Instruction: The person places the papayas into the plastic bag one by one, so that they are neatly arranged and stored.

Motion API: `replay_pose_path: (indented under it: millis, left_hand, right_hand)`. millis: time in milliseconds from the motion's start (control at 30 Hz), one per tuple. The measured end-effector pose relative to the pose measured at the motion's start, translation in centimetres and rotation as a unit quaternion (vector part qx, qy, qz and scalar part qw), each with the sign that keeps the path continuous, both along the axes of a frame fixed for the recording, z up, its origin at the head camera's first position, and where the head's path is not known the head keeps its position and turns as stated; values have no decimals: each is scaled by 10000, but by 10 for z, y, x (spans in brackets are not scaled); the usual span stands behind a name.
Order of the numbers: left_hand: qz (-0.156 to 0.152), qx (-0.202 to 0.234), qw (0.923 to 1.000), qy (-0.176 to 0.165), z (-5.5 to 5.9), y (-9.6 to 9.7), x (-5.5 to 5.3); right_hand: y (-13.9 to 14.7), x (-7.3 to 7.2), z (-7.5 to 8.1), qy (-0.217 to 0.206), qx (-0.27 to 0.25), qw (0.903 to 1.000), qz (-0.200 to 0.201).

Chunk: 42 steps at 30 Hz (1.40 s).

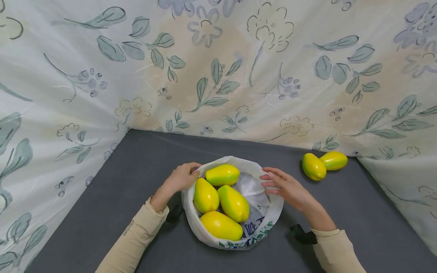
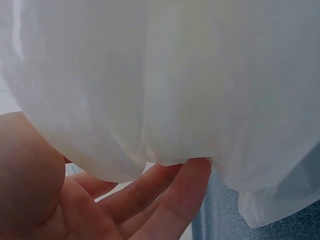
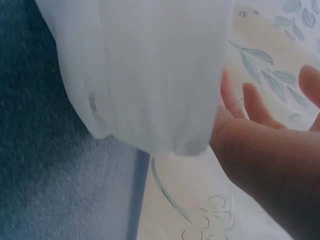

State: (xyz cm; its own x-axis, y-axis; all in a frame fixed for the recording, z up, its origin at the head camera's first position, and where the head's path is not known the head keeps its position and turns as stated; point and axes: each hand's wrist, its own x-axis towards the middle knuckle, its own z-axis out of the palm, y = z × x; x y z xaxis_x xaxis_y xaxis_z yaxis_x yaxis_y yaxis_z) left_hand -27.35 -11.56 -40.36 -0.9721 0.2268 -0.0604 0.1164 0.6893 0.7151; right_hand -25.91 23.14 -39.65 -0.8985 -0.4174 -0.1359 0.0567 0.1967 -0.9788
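A white plastic bag [image 1: 278, 206] with its rim rolled outward sits wide-mouthed on the dark table. Several glossy yellow-green fruits, shaped like mangoes, lie inside, among them one fruit [image 1: 234, 203] near the middle and another [image 1: 222, 175] at the far side. My left hand [image 1: 181, 177] grips the bag's rim at the upper left, and the left wrist view has its fingers [image 2: 172, 200] curled against the white plastic. At the right rim, my right hand [image 1: 288, 189] has its fingers extended over the edge. The right wrist view shows those fingers [image 3: 260, 106] apart, beside the bag's side [image 3: 150, 75].
Two more yellow-green fruits, a nearer one [image 1: 313, 167] and a farther one [image 1: 334, 160], lie together at the table's back right. Floral fabric [image 1: 211, 94] hangs behind and along both sides of the dark grey table [image 1: 143, 159]. Black straps [image 1: 303, 234] show below the wrists.
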Motion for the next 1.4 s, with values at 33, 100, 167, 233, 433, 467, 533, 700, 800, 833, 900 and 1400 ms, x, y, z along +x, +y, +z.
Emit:
replay_pose_path:
  millis: [33,100,167,233,433,467,533,700,800,833,900,1400]
  left_hand:
    - [13,-5,10000,-11,0,0,0]
    - [34,-22,10000,-26,0,0,0]
    - [53,-54,10000,-38,0,0,-1]
    - [50,-73,10000,-31,0,0,-1]
    - [3,-33,10000,-18,-3,0,-2]
    - [0,-25,10000,-25,-4,0,-2]
    - [-2,-14,10000,-41,-4,0,-3]
    - [12,-13,10000,-82,-5,0,-4]
    - [12,-1,10000,-80,-5,0,-5]
    - [12,7,10000,-82,-5,0,-5]
    - [18,21,10000,-90,-6,1,-5]
    - [23,-29,10000,-88,-5,0,-6]
  right_hand:
    - [1,0,1,13,-17,10000,-62]
    - [5,-1,2,55,-85,9998,-181]
    - [9,-2,3,93,-190,9994,-282]
    - [15,-3,3,116,-309,9988,-351]
    - [38,-7,2,163,-841,9952,-477]
    - [41,-7,2,158,-966,9939,-517]
    - [47,-8,2,126,-1268,9899,-620]
    - [58,-9,3,161,-1774,9807,-805]
    - [64,-10,3,156,-1983,9760,-885]
    - [66,-10,4,120,-2075,9738,-922]
    - [68,-11,4,44,-2216,9700,-1000]
    - [86,-19,3,-248,-3125,9333,-1754]
